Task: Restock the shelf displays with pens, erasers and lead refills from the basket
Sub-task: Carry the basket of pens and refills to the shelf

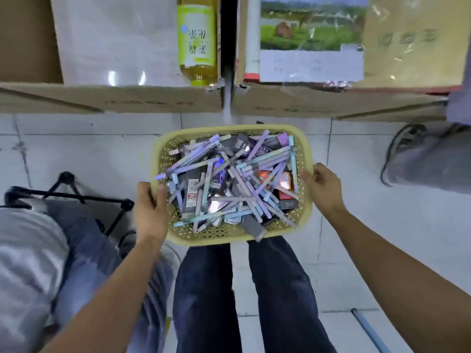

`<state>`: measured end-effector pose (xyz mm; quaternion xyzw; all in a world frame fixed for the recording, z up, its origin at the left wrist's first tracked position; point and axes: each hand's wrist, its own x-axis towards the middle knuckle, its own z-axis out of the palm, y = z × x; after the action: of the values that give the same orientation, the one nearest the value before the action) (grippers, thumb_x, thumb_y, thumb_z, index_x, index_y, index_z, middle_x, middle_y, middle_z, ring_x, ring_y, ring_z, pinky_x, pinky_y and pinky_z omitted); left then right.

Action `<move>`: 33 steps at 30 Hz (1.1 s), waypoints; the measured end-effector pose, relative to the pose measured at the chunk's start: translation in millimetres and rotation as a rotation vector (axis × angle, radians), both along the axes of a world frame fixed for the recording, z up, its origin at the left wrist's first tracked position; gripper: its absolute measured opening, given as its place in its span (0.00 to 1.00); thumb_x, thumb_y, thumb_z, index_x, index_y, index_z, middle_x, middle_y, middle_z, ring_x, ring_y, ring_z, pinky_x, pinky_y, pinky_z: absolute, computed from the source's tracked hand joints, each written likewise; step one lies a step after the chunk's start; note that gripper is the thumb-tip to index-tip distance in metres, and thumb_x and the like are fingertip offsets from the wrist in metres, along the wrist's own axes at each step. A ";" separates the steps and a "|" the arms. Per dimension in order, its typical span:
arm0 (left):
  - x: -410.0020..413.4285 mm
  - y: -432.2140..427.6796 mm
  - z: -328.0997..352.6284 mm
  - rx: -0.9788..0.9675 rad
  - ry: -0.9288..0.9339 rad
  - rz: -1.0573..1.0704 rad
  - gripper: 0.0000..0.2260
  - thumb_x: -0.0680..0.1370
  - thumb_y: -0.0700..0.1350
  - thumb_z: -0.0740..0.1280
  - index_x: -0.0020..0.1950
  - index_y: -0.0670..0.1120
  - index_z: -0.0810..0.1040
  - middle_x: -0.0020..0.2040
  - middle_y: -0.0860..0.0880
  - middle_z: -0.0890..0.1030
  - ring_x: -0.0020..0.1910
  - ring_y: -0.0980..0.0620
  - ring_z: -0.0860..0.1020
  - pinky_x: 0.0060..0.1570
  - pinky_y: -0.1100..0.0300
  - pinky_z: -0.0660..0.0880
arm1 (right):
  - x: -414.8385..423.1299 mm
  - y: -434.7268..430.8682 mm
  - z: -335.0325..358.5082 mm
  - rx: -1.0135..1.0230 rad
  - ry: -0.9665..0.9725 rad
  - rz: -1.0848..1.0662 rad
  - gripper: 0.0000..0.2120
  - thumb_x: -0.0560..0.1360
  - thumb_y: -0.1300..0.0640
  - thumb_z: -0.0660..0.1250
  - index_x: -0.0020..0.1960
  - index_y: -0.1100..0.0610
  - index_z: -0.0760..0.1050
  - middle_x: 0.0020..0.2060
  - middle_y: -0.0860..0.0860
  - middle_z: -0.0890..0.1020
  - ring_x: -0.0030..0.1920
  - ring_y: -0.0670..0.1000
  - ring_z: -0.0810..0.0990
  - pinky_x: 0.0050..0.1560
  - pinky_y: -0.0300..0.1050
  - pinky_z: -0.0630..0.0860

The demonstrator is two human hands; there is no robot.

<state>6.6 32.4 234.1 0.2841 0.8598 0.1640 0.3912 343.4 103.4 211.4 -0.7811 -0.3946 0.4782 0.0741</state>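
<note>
A yellow perforated plastic basket (pixel 307 159) sits in front of me above my legs, heaped with several pastel purple and blue pens (pixel 257 149), dark eraser packs (pixel 285 183) and lead refill boxes (pixel 191 192). My left hand (pixel 149 211) grips the basket's left rim, thumb inside. My right hand (pixel 322 188) is curled at the right rim, touching it. No shelf display is in sight.
Two open cardboard boxes (pixel 109 98) (pixel 331 100) stand ahead on the white tiled floor, the left one holding a yellow-green bottle (pixel 197 42). Another person's shoe (pixel 405 154) is at the right; someone in grey and a black folding frame (pixel 76 192) are at the left.
</note>
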 end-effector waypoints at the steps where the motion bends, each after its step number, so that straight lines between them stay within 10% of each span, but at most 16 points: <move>1: 1.6 1.1 32.2 0.019 0.005 -0.053 0.12 0.83 0.49 0.58 0.45 0.43 0.63 0.32 0.46 0.68 0.29 0.51 0.64 0.30 0.55 0.64 | 3.2 -8.3 31.0 0.033 0.005 -0.041 0.14 0.78 0.53 0.67 0.39 0.62 0.69 0.33 0.59 0.73 0.33 0.50 0.69 0.36 0.44 0.66; 5: 15.0 13.2 145.4 0.132 0.056 -0.207 0.12 0.83 0.49 0.57 0.46 0.42 0.64 0.33 0.43 0.70 0.29 0.51 0.65 0.30 0.57 0.63 | 13.9 -40.2 148.4 0.193 -0.001 -0.220 0.17 0.77 0.58 0.67 0.33 0.52 0.64 0.24 0.44 0.68 0.26 0.42 0.63 0.28 0.34 0.61; 14: 89.8 54.8 311.3 0.390 0.015 -0.601 0.09 0.84 0.44 0.58 0.45 0.43 0.65 0.33 0.53 0.66 0.31 0.59 0.66 0.30 0.62 0.59 | 57.8 -135.4 326.6 0.479 -0.116 -0.655 0.22 0.77 0.54 0.68 0.33 0.54 0.58 0.26 0.45 0.60 0.28 0.44 0.59 0.28 0.38 0.58; 26: 305.0 61.3 376.7 0.497 -0.082 -1.143 0.11 0.83 0.48 0.58 0.47 0.40 0.68 0.32 0.49 0.69 0.30 0.55 0.67 0.32 0.58 0.62 | 184.1 -266.9 401.0 0.543 -0.171 -1.199 0.20 0.78 0.56 0.67 0.38 0.70 0.64 0.32 0.56 0.65 0.34 0.50 0.64 0.36 0.47 0.61; 33: 460.2 49.6 392.5 0.471 -0.209 -1.432 0.12 0.83 0.47 0.59 0.41 0.49 0.63 0.31 0.52 0.67 0.29 0.58 0.66 0.29 0.58 0.61 | 254.6 -330.5 415.8 0.569 -0.262 -1.503 0.17 0.77 0.53 0.68 0.35 0.62 0.69 0.29 0.52 0.71 0.30 0.46 0.69 0.34 0.44 0.67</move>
<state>466.8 82.0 626.6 0.8317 0.3663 0.0755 0.4104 598.0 -227.1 627.1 -0.8382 0.1232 0.0871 0.5241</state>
